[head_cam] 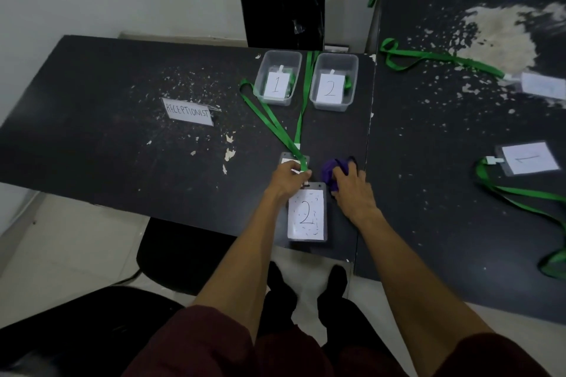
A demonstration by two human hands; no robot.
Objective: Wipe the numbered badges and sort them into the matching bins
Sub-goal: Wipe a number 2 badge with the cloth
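Badge (306, 217) pinched, left hand (289, 180) (right hand (352, 190) clutching cloth (329, 173)).

Both bare forearms reach forward, side by side. The left hand (289, 179) is knuckles up, fingers curled, pinching the end of a green fabric lanyard strap (286, 142). The right hand (352, 190) is palm down, fingers curled into a crumpled purple cloth (332, 170).

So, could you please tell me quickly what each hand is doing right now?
Left hand: pinches the top edge of the badge marked 2.
Right hand: grips the purple cloth.
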